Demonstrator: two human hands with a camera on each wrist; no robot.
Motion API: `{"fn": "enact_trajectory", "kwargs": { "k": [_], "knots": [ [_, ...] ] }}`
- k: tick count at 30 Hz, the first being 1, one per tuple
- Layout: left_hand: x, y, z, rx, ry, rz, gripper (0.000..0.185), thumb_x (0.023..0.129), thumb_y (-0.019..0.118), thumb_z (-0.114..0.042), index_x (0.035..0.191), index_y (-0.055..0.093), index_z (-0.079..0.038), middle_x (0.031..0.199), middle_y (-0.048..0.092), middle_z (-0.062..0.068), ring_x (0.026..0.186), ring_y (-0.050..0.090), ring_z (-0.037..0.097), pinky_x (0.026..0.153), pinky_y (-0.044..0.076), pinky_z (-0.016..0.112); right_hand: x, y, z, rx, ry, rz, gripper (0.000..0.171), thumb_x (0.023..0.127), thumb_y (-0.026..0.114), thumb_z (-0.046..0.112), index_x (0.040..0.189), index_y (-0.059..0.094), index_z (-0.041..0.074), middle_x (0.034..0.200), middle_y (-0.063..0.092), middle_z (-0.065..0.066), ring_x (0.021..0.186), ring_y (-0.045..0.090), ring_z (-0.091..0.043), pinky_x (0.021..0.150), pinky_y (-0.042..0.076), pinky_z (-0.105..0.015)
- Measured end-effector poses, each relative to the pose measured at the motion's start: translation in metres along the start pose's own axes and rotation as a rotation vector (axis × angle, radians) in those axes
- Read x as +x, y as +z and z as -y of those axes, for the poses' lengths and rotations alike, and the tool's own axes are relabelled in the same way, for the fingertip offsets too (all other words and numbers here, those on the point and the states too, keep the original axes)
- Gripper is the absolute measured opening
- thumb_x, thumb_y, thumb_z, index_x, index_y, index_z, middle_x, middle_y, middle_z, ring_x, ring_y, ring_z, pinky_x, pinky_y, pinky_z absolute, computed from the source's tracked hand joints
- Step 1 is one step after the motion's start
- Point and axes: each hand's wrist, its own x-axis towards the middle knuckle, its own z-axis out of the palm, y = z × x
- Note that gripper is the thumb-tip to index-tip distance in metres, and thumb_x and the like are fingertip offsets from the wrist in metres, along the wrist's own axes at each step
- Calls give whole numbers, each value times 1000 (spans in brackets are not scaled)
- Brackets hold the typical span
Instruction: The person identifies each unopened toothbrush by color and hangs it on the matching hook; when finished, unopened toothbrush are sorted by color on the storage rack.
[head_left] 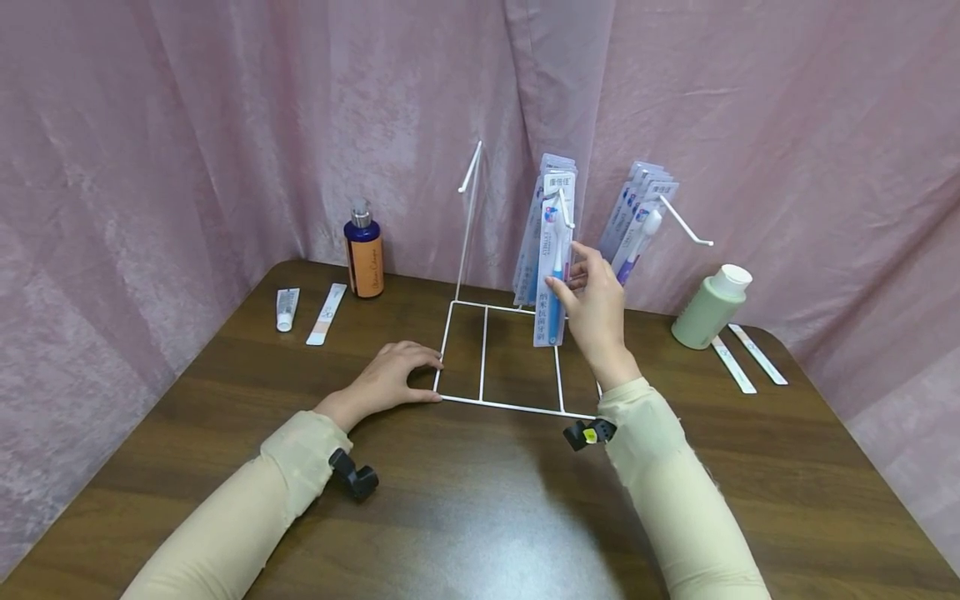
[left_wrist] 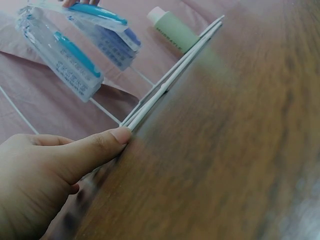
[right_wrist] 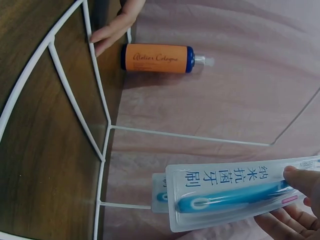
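My right hand [head_left: 594, 308] pinches a packaged blue toothbrush [right_wrist: 225, 197] by its edge, thumb on the front and fingers behind. The top of this pack is at the middle hook [head_left: 566, 210] of a white wire rack [head_left: 517, 406], the hook's end showing in front of it. Other toothbrush packs [head_left: 527, 242] hang behind. On the right hook [head_left: 686, 220] hang several more packs [head_left: 628, 208], the front one purple. The left hook [head_left: 471, 169] bears nothing. My left hand [head_left: 386, 379] touches the rack's left base wire, thumb [left_wrist: 100, 150] at the front corner, fingers extended.
At the back left stand a blue bottle with an orange label [head_left: 365, 254], a small tube [head_left: 287, 308] and a flat strip [head_left: 327, 314]. To the right are a green bottle [head_left: 708, 308] and two strips [head_left: 757, 354]. A pink curtain [head_left: 360, 108] hangs behind the wooden table [head_left: 450, 492].
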Motion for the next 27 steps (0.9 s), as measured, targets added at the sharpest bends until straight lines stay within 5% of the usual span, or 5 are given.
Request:
{"fn": "enact_trajectory", "kwargs": {
  "k": [27],
  "knots": [
    [-1,0,-1,-1,-3,14,50,79,75,-46,118,66,-16,133,61,4,126,50,26,108,33,49,6,14,-5,-102,40,14,57,82,76,25,129,51,5,96,68,-15,85,68,-29,74,51,-44]
  ]
}}
